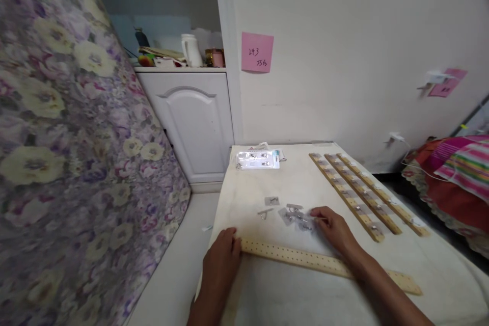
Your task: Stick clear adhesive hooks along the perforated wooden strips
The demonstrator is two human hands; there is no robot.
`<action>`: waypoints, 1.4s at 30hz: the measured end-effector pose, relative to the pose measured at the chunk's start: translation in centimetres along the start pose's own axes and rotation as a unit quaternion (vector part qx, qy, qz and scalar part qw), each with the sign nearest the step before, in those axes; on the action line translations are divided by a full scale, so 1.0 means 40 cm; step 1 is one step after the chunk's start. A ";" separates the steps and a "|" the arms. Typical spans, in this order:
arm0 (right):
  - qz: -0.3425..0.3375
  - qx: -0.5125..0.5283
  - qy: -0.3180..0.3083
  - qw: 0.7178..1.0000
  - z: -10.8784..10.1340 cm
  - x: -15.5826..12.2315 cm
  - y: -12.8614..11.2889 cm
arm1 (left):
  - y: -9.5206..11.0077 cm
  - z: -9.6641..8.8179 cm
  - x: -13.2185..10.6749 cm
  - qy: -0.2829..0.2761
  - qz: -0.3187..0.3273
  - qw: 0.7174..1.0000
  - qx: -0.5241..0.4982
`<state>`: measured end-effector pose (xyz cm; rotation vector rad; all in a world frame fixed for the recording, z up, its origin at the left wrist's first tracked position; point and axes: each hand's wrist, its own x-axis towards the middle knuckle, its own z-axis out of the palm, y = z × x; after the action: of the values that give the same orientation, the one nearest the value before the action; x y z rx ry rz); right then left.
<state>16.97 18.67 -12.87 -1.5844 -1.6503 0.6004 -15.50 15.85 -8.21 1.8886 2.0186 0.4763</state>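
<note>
A long perforated wooden strip (305, 260) lies across the near part of a white table (267, 290). My left hand (221, 260) rests on the strip's left end, fingers curled over it. My right hand (334, 228) reaches over the strip into a small pile of clear adhesive hooks (296, 216) and pinches one of them. Two more loose hooks (269, 206) lie just left of the pile.
Three wooden strips with hooks stuck on them (362, 196) lie side by side at the right. A clear packet of hooks (257, 159) sits at the table's far edge. A floral mattress (69, 153) leans at the left, a white cabinet (191, 122) behind, colourful bedding (454, 178) at the right.
</note>
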 end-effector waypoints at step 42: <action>0.179 0.222 -0.074 0.956 0.008 -0.053 0.015 | 0.014 0.051 0.066 -0.040 0.146 0.988 -0.002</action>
<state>16.98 16.70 -13.94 -1.5268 -1.2143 1.2139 -14.24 18.54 -9.81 2.1763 1.6959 0.4689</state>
